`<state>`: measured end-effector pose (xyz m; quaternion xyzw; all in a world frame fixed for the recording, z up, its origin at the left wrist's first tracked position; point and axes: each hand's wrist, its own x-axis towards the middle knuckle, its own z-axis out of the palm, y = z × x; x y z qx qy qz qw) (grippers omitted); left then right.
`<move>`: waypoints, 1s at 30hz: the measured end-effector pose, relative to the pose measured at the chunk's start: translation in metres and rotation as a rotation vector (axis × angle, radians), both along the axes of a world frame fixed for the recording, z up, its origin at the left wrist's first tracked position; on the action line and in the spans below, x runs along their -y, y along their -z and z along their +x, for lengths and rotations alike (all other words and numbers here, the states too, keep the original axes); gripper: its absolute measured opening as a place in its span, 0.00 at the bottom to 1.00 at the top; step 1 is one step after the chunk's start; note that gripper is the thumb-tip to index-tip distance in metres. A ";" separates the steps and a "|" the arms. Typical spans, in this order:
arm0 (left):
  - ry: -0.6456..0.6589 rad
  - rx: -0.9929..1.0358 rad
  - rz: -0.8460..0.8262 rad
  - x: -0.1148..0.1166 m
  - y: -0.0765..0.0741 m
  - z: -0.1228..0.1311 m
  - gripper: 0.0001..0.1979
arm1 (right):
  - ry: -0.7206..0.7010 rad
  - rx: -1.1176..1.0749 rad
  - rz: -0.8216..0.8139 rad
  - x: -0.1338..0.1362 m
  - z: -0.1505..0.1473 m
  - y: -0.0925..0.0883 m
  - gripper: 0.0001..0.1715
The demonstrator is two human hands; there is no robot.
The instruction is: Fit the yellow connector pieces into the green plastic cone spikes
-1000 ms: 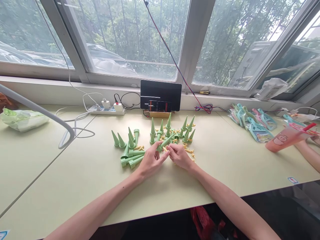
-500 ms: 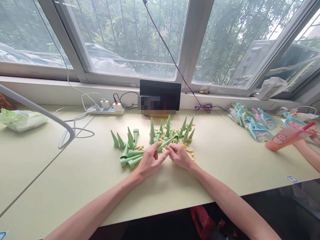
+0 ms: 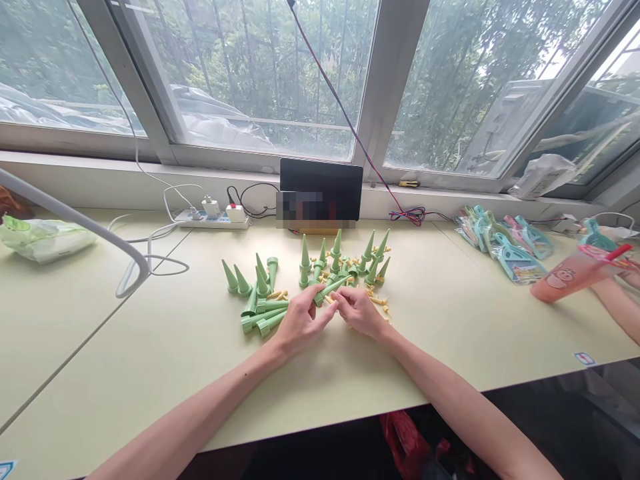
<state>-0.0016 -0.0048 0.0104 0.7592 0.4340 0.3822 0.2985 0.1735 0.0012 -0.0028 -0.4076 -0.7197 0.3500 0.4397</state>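
Note:
My left hand (image 3: 303, 321) is closed around a green plastic cone spike (image 3: 332, 289), which slants up to the right over the table. Close beside it, my right hand (image 3: 361, 312) is pinched, its fingertips almost meeting my left thumb. A small yellow piece (image 3: 329, 300) shows between the hands; whether it is gripped I cannot tell. Several green cones (image 3: 270, 319) lie to the left of my left hand, and others such as this cone (image 3: 305, 260) stand upright behind. Small yellow valve-like pieces (image 3: 383, 303) are scattered right of my right hand and among the cones.
A dark tablet (image 3: 321, 183) leans by the window behind the cones. A power strip (image 3: 215, 222) with cables is at back left, near a grey curved bar (image 3: 100, 227). To the right are bagged dustpan sets (image 3: 515, 257), a pink drink cup (image 3: 563, 275) and another person's arm (image 3: 617, 310).
My hands and the green cone are nearly still. At far right, the other person's hand and a blue dustpan have shifted slightly to the right.

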 end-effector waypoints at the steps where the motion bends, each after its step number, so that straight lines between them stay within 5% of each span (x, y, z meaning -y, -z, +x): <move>1: 0.001 0.000 0.000 0.000 0.000 0.000 0.20 | 0.000 0.002 -0.003 0.000 0.000 0.000 0.26; 30: 0.055 -0.069 0.027 0.000 -0.007 -0.004 0.22 | -0.002 -0.021 0.027 0.001 0.000 -0.002 0.25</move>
